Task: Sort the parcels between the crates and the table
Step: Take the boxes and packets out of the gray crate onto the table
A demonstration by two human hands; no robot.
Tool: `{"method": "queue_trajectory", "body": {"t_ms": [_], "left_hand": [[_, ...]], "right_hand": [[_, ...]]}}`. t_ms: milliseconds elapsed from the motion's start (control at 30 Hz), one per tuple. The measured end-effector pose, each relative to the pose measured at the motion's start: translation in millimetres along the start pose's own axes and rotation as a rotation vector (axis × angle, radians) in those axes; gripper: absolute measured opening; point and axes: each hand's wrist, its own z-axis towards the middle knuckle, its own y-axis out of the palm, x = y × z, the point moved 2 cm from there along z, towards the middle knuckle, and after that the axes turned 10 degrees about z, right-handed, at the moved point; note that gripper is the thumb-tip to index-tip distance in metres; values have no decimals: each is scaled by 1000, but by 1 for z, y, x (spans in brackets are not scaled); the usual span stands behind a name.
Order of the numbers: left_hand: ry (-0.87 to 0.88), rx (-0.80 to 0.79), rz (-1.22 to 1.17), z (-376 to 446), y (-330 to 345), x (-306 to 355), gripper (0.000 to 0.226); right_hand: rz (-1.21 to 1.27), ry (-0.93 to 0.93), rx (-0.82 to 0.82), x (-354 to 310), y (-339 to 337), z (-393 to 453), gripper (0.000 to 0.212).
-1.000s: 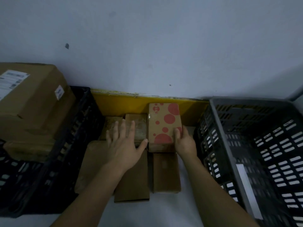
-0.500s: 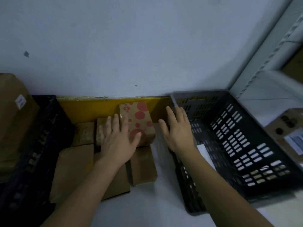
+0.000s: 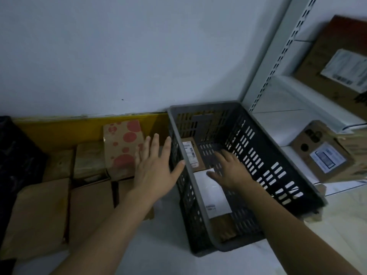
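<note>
Right hand, fingers spread, hovers inside crate; white parcel lies just below, at 7 o'clock. Its long axis runs 12–6. Left hand, also spread, sits outside, farther off.

No word or number can be read anywhere, since the frame is dim and the print too small. A white barcode label lies on the small brown parcel inside the grey crate, and the white parcel beside it bears a small dark mark, illegible. Shipping labels on the shelf box and on the upper carton show only blurred lines and barcodes.
</note>
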Motion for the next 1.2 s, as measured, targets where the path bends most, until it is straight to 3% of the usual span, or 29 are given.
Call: {"method": "queue_trajectory", "body": {"t_ms": [200, 367, 500, 633, 700, 800, 967, 1100, 1200], "left_hand": [[-51, -28, 48, 17, 20, 54, 91], [-120, -63, 53, 15, 33, 80, 91], [-177, -58, 58, 15, 31, 78, 90], [-214, -66, 45, 12, 34, 78, 89], [-199, -54, 44, 14, 34, 80, 87], [-155, -48, 10, 19, 32, 85, 84], [-143, -28, -268, 32, 22, 100, 76], [-287, 63, -654, 37, 13, 105, 31], [-376, 238, -786, 42, 2, 93, 15]], "right_hand": [[-115, -102, -298, 39, 35, 45, 122], [-88, -204, -422, 47, 62, 63, 122], [-78, -204, -417, 36, 71, 75, 100], [117, -190, -441, 34, 47, 86, 43], [367, -132, -404, 40, 18, 87, 19], [517, -170, -268, 50, -35, 92, 5], [762, -332, -67, 62, -116, 88, 9], [1014, -384, 21, 56, -132, 82, 9], [1309, -244, 30, 55, -109, 81, 19]]}}
